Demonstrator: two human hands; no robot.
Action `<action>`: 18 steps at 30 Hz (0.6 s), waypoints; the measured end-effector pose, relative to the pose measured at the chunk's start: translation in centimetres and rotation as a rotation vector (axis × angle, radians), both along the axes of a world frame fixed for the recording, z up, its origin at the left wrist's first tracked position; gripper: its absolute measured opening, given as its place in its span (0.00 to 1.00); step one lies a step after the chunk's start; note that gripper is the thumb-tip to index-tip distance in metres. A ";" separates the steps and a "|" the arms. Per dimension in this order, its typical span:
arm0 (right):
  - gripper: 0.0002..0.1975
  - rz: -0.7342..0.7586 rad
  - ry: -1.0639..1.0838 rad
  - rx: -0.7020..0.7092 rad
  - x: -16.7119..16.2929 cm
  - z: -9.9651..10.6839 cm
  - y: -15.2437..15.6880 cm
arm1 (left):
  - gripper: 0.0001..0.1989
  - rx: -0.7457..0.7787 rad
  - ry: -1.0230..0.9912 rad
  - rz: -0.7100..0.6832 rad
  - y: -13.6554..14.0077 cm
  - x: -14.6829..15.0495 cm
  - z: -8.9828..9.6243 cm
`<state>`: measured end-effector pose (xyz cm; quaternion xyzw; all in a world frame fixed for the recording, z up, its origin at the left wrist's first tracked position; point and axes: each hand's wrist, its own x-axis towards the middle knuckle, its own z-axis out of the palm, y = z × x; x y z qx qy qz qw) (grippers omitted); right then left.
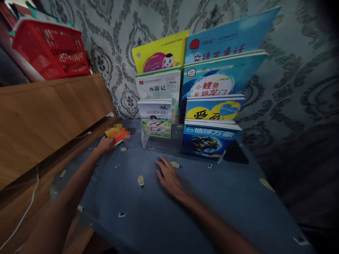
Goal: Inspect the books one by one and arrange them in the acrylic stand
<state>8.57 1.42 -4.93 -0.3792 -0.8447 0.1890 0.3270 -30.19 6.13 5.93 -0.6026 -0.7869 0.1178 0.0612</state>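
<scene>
At the left side of the table, my left hand (pixel 106 144) grips the near edge of an orange and yellow book (pixel 119 137), part of which is blurred out. My right hand (pixel 169 176) rests on the blue tablecloth (pixel 159 215) with its fingers apart and nothing in it. Beyond it stand two tiered columns of upright books in clear stands. The left column has a book with a guitar player on its cover (pixel 156 121) in front. A dark blue book with a globe (pixel 208 143) fronts the right column.
A red plastic basket (pixel 50 49) sits on a wooden cabinet (pixel 53 113) to the left. A white cable (pixel 31 201) hangs at the lower left. Patterned wallpaper (pixel 127 70) rises behind the table. A dark flat object (pixel 237 153) lies beside the right stand.
</scene>
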 end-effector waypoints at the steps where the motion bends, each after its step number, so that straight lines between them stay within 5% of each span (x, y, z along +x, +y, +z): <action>1: 0.22 0.003 0.007 0.002 -0.1 0.0 0.0 | 0.18 -0.009 0.001 0.007 -0.2 -0.2 0.1; 10: 0.21 -0.005 0.023 0.015 0.0 -0.2 0.0 | 0.30 0.055 0.007 0.047 3.1 2.3 -2.6; 18: 0.20 -0.011 -0.013 0.009 0.1 0.2 0.1 | 0.26 0.067 0.035 0.063 3.5 3.4 -3.2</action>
